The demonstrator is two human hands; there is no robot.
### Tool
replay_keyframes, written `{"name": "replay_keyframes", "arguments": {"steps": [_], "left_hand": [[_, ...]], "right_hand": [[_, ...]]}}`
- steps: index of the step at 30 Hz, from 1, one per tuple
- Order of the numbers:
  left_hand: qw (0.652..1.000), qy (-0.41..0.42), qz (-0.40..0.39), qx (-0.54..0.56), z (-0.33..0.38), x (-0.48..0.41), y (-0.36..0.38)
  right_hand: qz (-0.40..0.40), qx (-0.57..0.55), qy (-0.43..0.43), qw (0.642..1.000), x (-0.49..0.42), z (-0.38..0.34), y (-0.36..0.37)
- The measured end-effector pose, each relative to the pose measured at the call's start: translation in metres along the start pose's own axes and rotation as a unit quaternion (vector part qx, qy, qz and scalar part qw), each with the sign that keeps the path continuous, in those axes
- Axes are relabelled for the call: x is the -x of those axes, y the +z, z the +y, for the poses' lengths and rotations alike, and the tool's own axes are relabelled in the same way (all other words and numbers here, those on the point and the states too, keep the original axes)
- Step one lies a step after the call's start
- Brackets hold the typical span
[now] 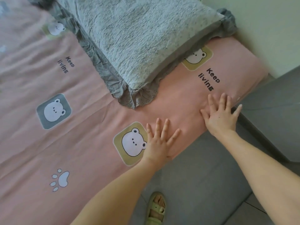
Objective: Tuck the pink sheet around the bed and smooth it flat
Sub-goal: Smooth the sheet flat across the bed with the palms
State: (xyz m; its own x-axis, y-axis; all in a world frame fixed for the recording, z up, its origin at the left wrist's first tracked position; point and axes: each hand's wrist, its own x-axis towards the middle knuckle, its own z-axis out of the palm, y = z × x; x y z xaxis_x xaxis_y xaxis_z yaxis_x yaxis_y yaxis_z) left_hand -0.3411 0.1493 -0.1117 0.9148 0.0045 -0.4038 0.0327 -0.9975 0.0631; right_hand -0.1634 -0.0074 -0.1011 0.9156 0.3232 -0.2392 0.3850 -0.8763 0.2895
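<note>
The pink sheet (84,140), printed with bear squares, paw marks and "Keep living" text, covers the bed and lies mostly flat with faint creases. My left hand (158,142) presses flat on it beside a yellow bear square, fingers spread and straight. My right hand (220,114) lies flat near the bed's side edge below the "Keep living" text, its fingers spread and its thumb reaching over the edge. Both hands hold nothing.
A grey-blue quilted pillow (138,38) with a grey frilled border lies at the head of the bed. A pale wall (276,30) stands behind. Grey floor (203,176) runs along the bed's side, where a foot in a green sandal (155,208) stands.
</note>
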Motion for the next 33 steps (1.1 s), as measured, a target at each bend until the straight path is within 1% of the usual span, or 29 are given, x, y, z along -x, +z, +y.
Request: {"name": "replay_keyframes", "arguments": {"steps": [3, 5, 9, 12, 14, 17, 19, 22, 25, 27, 30, 33], "left_hand": [[0.994, 0.069, -0.018, 0.083, -0.034, 0.015, -0.031], [0.993, 0.064, 0.001, 0.102, -0.063, 0.034, -0.050], [0.992, -0.014, 0.074, 0.100, -0.119, 0.086, -0.088], [0.985, -0.071, 0.119, 0.103, -0.161, 0.139, -0.119], [0.977, -0.108, 0.152, 0.103, -0.189, 0.182, -0.140], [0.963, -0.152, 0.181, 0.125, -0.224, 0.252, -0.171], [0.952, -0.180, 0.204, 0.140, -0.245, 0.305, -0.194], [0.934, -0.234, 0.251, 0.098, -0.274, 0.386, -0.228], [0.910, -0.289, 0.287, 0.078, -0.304, 0.452, -0.249], [0.894, -0.332, 0.287, 0.089, -0.325, 0.479, -0.249], [0.868, -0.397, 0.274, 0.120, -0.356, 0.497, -0.227], [0.841, -0.441, 0.268, 0.165, -0.386, 0.495, -0.186]], "right_hand": [[0.032, -0.003, -0.011, 0.999, 0.000, -0.018, -0.052], [0.054, -0.023, -0.041, 0.997, 0.004, -0.038, -0.087], [0.119, -0.060, -0.142, 0.981, 0.028, -0.097, -0.155], [0.156, -0.095, -0.234, 0.955, 0.062, -0.148, -0.209], [0.177, -0.114, -0.281, 0.936, 0.091, -0.182, -0.247], [0.218, -0.159, -0.328, 0.905, 0.136, -0.224, -0.306], [0.246, -0.168, -0.350, 0.888, 0.164, -0.244, -0.347], [0.265, -0.199, -0.384, 0.862, 0.198, -0.264, -0.407], [0.226, -0.250, -0.416, 0.845, 0.220, -0.287, -0.451], [0.179, -0.249, -0.435, 0.846, 0.226, -0.308, -0.462], [0.110, -0.247, -0.452, 0.850, 0.219, -0.346, -0.453], [0.041, -0.261, -0.456, 0.850, 0.199, -0.391, -0.429]]}}
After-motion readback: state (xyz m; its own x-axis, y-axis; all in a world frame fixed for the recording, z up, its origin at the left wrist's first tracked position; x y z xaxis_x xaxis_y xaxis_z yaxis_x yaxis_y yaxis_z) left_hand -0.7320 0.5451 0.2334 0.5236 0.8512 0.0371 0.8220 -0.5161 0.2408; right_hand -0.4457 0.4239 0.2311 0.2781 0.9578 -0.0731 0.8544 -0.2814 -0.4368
